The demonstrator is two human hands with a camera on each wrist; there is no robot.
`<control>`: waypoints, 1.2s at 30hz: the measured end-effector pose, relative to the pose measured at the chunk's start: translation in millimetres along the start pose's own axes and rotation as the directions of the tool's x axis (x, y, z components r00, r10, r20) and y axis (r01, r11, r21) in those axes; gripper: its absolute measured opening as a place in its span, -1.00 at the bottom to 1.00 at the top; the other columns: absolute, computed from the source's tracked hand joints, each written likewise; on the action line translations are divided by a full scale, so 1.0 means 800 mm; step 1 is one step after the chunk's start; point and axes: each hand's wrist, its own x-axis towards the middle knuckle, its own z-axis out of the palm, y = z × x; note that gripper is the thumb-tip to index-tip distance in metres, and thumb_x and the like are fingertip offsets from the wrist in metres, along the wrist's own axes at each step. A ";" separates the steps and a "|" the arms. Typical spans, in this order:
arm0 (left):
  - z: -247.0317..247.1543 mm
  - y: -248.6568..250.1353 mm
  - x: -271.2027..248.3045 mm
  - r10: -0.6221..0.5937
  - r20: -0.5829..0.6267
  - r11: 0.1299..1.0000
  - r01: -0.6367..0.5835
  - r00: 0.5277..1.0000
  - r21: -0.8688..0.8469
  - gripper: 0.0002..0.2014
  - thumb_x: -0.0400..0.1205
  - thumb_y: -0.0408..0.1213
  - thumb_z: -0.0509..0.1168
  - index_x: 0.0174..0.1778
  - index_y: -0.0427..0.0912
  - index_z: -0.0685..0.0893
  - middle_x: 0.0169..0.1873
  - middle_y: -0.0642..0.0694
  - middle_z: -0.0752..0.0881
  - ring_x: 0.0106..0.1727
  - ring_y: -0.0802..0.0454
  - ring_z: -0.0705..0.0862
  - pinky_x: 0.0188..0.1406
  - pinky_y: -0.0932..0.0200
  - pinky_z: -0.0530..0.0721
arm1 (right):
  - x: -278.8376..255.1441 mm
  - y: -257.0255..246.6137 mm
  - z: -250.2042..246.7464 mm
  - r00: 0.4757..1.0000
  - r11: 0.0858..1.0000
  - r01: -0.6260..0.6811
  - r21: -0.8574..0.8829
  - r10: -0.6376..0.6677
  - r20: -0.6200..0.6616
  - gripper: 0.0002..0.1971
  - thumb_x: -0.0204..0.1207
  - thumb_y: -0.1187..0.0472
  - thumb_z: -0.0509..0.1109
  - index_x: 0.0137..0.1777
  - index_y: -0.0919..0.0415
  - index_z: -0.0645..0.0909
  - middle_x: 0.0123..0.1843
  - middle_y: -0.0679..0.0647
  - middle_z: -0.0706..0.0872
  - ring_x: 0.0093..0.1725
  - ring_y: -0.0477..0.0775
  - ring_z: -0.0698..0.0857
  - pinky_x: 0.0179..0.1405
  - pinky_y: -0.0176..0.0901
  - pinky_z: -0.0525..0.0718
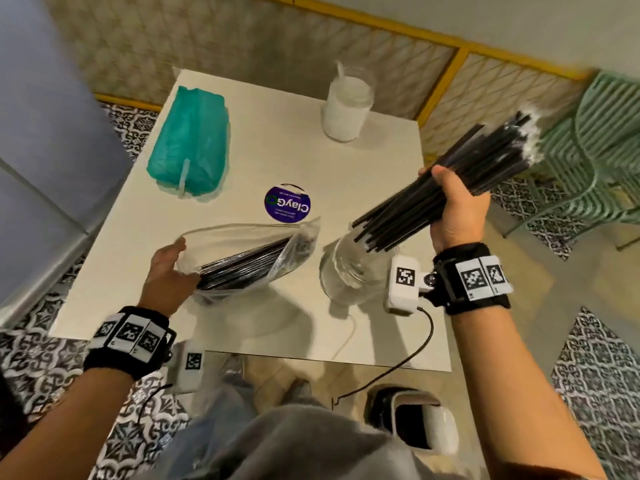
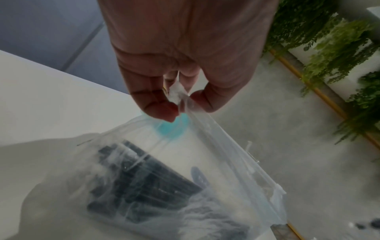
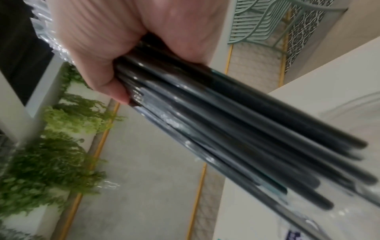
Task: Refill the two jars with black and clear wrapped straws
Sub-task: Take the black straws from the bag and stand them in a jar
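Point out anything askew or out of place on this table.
One loose clear wrapped straw lies against the teal bag, outside any jar. The far jar holds one straw standing higher than the rest. Nothing looks spilled or damaged.

Round purple sticker near the middle of the white table: white lettering "ClayG", followed by a green ring-shaped mark, upside down from the wearer's side. Two lines of small print below it, too fine to read.

Square black-and-white coded markers on both wristbands and on the white camera housings: patterns only, no letters or digits.
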 end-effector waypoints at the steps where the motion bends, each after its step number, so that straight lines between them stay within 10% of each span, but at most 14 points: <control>1: 0.003 0.001 -0.005 -0.023 0.006 1.000 0.023 1.000 0.012 -0.31 0.42 -0.59 0.34 0.50 -0.25 0.36 0.41 -0.37 0.40 0.34 -0.40 0.51 0.28 -0.29 0.57 | 0.006 0.011 -0.011 1.000 0.999 -0.012 -0.039 0.012 -0.013 -0.85 0.25 0.41 0.45 -0.22 0.23 0.60 -0.27 0.14 0.71 -0.14 0.24 0.72 0.09 0.21 0.71; 7: 0.010 0.006 -0.031 -0.045 -0.047 0.997 0.048 0.998 0.063 -0.26 0.33 -0.40 0.35 0.50 -0.21 0.38 0.42 -0.32 0.40 0.32 -0.37 0.53 0.38 -0.31 0.51 | -0.003 0.090 -0.043 0.977 0.846 -0.125 -0.519 0.195 0.082 -0.52 0.30 0.17 0.61 0.20 0.27 0.59 0.09 0.09 0.73 0.11 0.06 0.71 0.35 0.15 0.60; 10: 0.011 0.008 -0.038 -0.049 -0.062 0.995 0.054 0.997 0.087 -0.29 0.35 -0.44 0.38 0.48 -0.24 0.39 0.42 -0.32 0.41 0.25 -0.44 0.56 0.40 -0.26 0.49 | -0.008 0.127 -0.067 0.936 0.479 0.078 -0.875 0.268 0.230 -0.18 0.11 -0.26 0.61 0.35 0.07 0.48 0.45 0.10 0.50 0.53 0.16 0.36 0.60 0.31 -0.18; 12: 0.010 0.009 -0.040 -0.060 -0.075 0.991 0.069 0.995 0.117 -0.31 0.40 -0.52 0.38 0.49 -0.22 0.39 0.43 -0.29 0.40 0.25 -0.42 0.56 0.43 -0.20 0.46 | -0.005 0.130 -0.078 0.911 0.179 0.180 -0.967 0.340 0.232 0.01 0.05 -0.34 0.58 0.47 0.08 0.33 0.61 0.12 0.23 0.65 0.20 0.04 0.54 0.43 -0.33; 18: -0.003 0.018 -0.038 0.001 0.001 0.979 -0.001 1.000 0.206 -0.30 0.42 -0.50 0.38 0.51 -0.16 0.36 0.43 -0.27 0.39 0.11 -0.34 0.62 0.31 -0.06 0.51 | 0.014 0.067 -0.083 0.720 -0.105 0.137 -0.985 0.693 0.027 0.25 0.20 0.05 0.66 0.63 0.08 -0.25 0.71 0.12 -0.07 0.67 0.26 -0.07 0.58 0.46 0.00; 20: -0.007 0.017 -0.036 0.015 0.036 0.971 -0.023 0.999 0.238 -0.28 0.41 -0.49 0.37 0.51 -0.16 0.34 0.44 -0.27 0.39 0.18 -0.38 0.59 0.36 -0.11 0.50 | 0.008 0.030 -0.060 0.792 -0.241 0.232 -0.942 0.609 0.039 0.02 0.37 0.24 0.51 0.64 0.04 -0.15 0.70 0.14 -0.04 0.67 0.29 -0.07 0.57 0.51 -0.06; 23: -0.007 0.014 -0.037 0.067 0.054 0.969 -0.078 0.996 0.234 -0.27 0.40 -0.55 0.35 0.52 -0.24 0.32 0.41 -0.34 0.40 0.27 -0.35 0.55 0.30 -0.05 0.54 | -0.017 0.005 -0.012 0.899 -0.093 0.384 -0.919 0.266 0.349 -0.27 0.42 0.34 0.37 0.57 0.09 0.18 0.63 0.20 0.20 0.60 0.31 0.17 0.54 0.34 0.11; 26: -0.010 0.009 -0.041 0.120 0.072 0.966 -0.134 0.990 0.221 -0.24 0.38 -0.57 0.35 0.53 -0.25 0.31 0.37 -0.32 0.43 0.22 -0.28 0.57 0.11 0.09 0.55 | -0.071 0.044 0.059 0.802 0.377 0.564 -0.735 -0.040 0.595 -0.67 0.46 0.35 0.33 0.23 0.15 0.57 0.27 0.15 0.61 0.22 0.15 0.58 0.24 -0.07 0.50; 28: -0.016 0.008 -0.046 0.095 0.095 0.973 -0.112 0.991 0.201 -0.23 0.39 -0.51 0.36 0.55 -0.17 0.29 0.39 -0.24 0.41 0.19 -0.29 0.59 0.09 0.13 0.53 | -0.108 0.098 0.103 0.706 0.490 0.573 -0.657 0.111 0.699 -0.82 0.50 0.35 0.31 0.07 0.21 0.64 0.08 0.11 0.73 0.01 0.08 0.66 0.04 -0.17 0.59; 33: -0.031 0.006 -0.057 0.108 0.142 0.980 -0.130 0.984 0.154 -0.20 0.31 -0.22 0.23 0.56 -0.10 0.26 0.44 -0.16 0.36 0.18 -0.23 0.63 0.19 -0.01 0.64 | -0.138 0.268 0.149 0.367 0.249 0.713 -0.655 0.664 0.651 -0.50 0.36 0.30 0.43 0.34 0.21 0.50 0.35 0.24 0.57 0.35 0.30 0.52 0.39 0.19 0.46; 36: -0.037 0.002 -0.053 0.068 0.193 0.982 -0.100 0.979 0.162 -0.19 0.41 -0.35 0.32 0.59 -0.03 0.16 0.51 -0.11 0.27 0.22 -0.15 0.61 0.22 0.13 0.58 | -0.139 0.322 0.147 0.348 0.006 0.797 -0.604 0.813 0.466 -0.19 0.31 0.26 0.50 0.54 0.10 0.20 0.54 0.14 0.35 0.54 0.25 0.30 0.45 0.57 0.13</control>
